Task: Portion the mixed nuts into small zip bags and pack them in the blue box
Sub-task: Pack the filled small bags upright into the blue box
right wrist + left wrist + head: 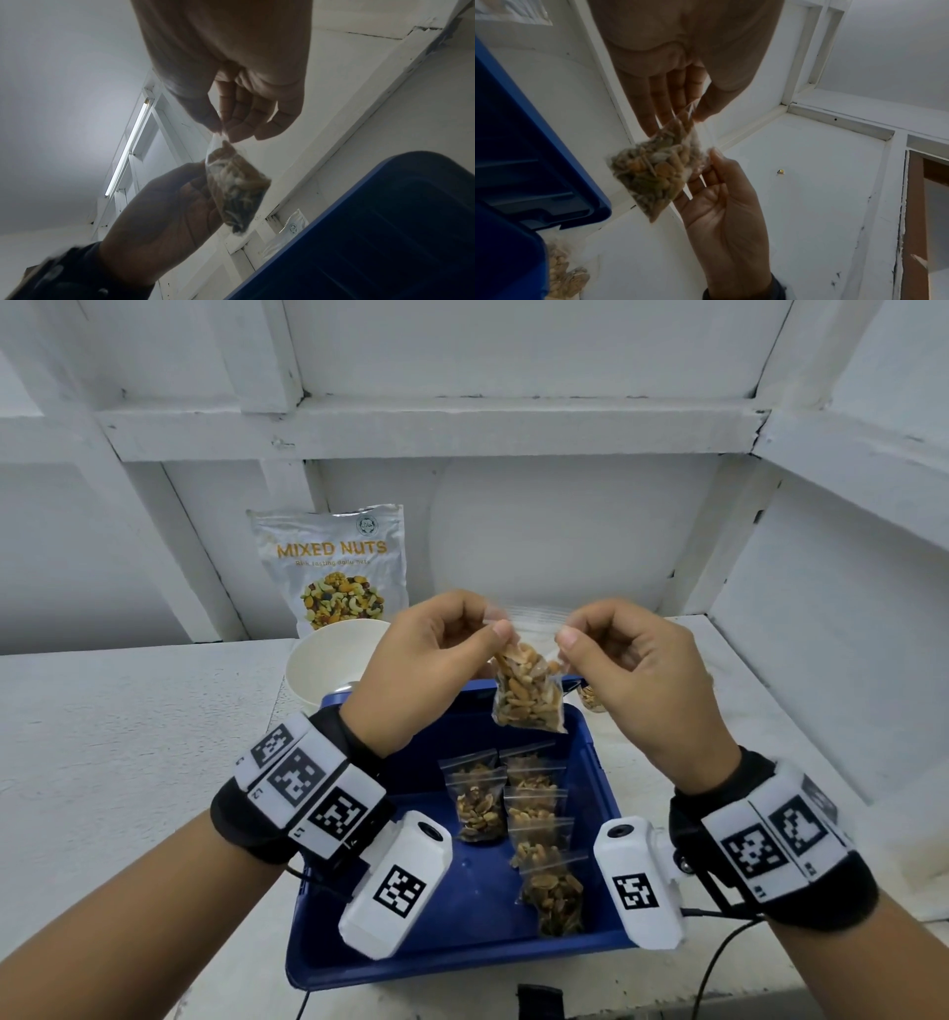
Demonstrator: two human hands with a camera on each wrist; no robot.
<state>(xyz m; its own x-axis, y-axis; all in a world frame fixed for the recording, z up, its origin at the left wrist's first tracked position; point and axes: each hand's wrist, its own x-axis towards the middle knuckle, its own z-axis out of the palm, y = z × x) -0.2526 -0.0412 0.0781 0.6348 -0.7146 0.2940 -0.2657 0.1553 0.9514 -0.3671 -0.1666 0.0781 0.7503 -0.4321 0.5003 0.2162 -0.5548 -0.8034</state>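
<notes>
head view: the left hand [429, 660] and right hand [629, 667] each pinch a top corner of a small clear zip bag of mixed nuts [529, 695], held above the far end of the blue plastic box [462, 947]. several filled bags [534, 819] lie inside it.

left wrist view: thumb and fingers [675, 89] clamp the bag's [652, 174] edge.

right wrist view: fingertips [231, 121] nip the bag's [236, 186] corner.
</notes>
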